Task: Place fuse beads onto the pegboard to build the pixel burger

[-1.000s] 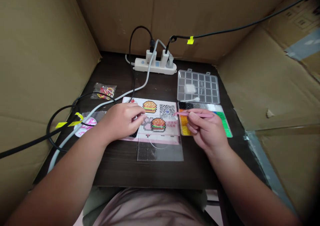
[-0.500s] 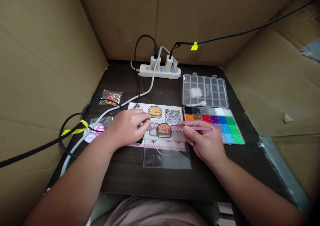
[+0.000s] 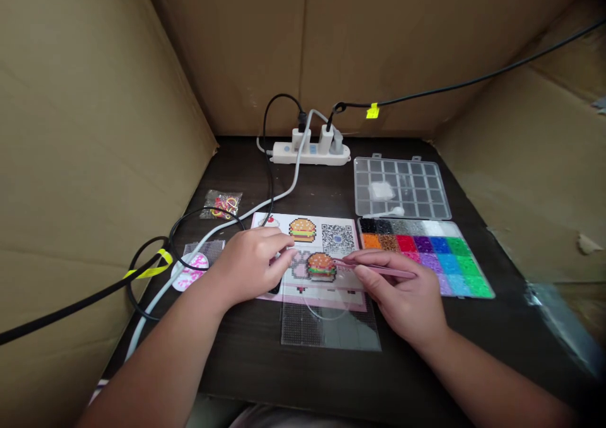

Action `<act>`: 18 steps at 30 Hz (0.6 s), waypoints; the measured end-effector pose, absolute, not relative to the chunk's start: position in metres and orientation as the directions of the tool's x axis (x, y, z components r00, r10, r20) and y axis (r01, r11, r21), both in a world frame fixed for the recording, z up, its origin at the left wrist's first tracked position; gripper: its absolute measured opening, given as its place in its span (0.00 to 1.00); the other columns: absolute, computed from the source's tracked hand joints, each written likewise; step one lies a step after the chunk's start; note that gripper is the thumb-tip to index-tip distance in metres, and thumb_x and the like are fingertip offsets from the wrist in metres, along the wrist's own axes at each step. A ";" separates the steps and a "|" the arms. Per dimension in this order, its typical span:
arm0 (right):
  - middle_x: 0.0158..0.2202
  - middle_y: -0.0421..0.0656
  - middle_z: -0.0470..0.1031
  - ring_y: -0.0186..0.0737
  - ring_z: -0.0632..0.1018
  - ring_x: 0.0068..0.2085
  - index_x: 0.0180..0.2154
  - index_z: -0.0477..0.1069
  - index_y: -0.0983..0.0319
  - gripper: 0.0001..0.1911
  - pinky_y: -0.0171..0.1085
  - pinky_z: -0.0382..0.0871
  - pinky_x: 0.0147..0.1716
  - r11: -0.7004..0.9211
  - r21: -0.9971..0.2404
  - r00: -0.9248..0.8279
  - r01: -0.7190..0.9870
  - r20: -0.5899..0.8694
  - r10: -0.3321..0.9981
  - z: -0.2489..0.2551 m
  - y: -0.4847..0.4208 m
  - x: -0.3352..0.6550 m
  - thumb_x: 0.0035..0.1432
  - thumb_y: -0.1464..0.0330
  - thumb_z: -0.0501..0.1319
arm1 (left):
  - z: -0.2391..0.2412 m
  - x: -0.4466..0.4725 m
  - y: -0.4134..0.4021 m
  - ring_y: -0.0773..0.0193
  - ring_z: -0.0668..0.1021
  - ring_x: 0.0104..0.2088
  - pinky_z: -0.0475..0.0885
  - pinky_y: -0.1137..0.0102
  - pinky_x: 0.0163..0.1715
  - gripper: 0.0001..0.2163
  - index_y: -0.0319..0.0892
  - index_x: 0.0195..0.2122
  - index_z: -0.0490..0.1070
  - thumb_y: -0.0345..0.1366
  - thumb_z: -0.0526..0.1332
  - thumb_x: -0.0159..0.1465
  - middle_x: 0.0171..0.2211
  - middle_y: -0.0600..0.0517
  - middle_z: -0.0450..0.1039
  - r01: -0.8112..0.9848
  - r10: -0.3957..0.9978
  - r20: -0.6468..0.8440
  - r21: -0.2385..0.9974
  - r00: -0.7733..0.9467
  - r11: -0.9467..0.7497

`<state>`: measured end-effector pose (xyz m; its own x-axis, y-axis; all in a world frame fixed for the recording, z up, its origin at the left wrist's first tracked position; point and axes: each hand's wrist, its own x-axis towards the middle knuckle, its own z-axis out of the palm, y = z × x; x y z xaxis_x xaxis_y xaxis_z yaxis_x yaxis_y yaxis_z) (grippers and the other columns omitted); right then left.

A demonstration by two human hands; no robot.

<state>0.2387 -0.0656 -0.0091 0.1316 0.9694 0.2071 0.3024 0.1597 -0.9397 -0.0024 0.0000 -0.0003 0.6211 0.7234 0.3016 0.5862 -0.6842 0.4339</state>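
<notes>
My right hand [image 3: 406,302] pinches pink tweezers [image 3: 379,269], whose tip points left at a bead burger [image 3: 321,266] lying on a clear pegboard [image 3: 331,327]. My left hand [image 3: 250,265] rests with curled fingers on the pattern card [image 3: 326,235] just left of the bead burger, its fingertips touching the card. Right of my right hand lies an open bead box [image 3: 454,270] with beads sorted by colour.
The box's clear lid [image 3: 402,188] lies open behind it. A white power strip [image 3: 310,153] with plugs sits at the back. Black and grey cables [image 3: 189,245] loop over the left side, near a small bag [image 3: 222,204] and a pink-white disc [image 3: 187,270]. Cardboard walls enclose the dark table.
My right hand carried the tweezers left from above the bead box to the bead burger. The view tilted up a little; my left hand stayed on the card.
</notes>
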 end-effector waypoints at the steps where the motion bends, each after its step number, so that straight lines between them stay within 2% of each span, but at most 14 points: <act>1: 0.34 0.42 0.83 0.40 0.83 0.36 0.32 0.80 0.58 0.04 0.35 0.79 0.38 0.166 -0.937 0.136 0.307 0.216 0.967 -0.009 -0.066 0.239 0.53 0.70 0.66 | 0.000 -0.003 0.000 0.62 0.77 0.33 0.71 0.68 0.33 0.08 0.39 0.36 0.76 0.33 0.57 0.66 0.31 0.49 0.76 0.588 0.724 0.300 0.432 0.622 -0.684; 9: 0.35 0.42 0.83 0.40 0.83 0.38 0.34 0.80 0.56 0.04 0.37 0.80 0.39 0.193 -0.924 0.163 0.329 0.257 0.953 -0.009 -0.067 0.247 0.55 0.69 0.67 | -0.001 -0.005 0.000 0.61 0.78 0.34 0.73 0.66 0.35 0.08 0.39 0.37 0.76 0.34 0.57 0.66 0.33 0.48 0.77 0.602 0.736 0.293 0.434 0.610 -0.671; 14: 0.37 0.41 0.82 0.41 0.82 0.40 0.34 0.80 0.54 0.04 0.40 0.79 0.42 0.273 -0.901 0.272 0.337 0.371 0.888 -0.003 -0.066 0.259 0.56 0.69 0.67 | 0.000 -0.005 0.000 0.61 0.79 0.35 0.73 0.66 0.35 0.09 0.40 0.37 0.76 0.34 0.57 0.66 0.34 0.48 0.78 0.604 0.732 0.309 0.420 0.607 -0.677; 18: 0.36 0.43 0.82 0.44 0.83 0.37 0.34 0.80 0.56 0.03 0.42 0.81 0.38 0.204 -0.931 0.329 0.304 0.303 0.894 0.001 -0.062 0.263 0.55 0.66 0.68 | 0.000 -0.005 0.000 0.61 0.79 0.35 0.74 0.67 0.36 0.09 0.40 0.37 0.77 0.34 0.56 0.66 0.34 0.49 0.78 0.616 0.736 0.322 0.405 0.595 -0.676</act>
<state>0.2630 -0.0624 0.0007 0.3287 0.8944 0.3034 0.3037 0.2040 -0.9307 -0.0047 -0.0001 0.0003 0.5952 0.7361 0.3223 0.6158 -0.6756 0.4055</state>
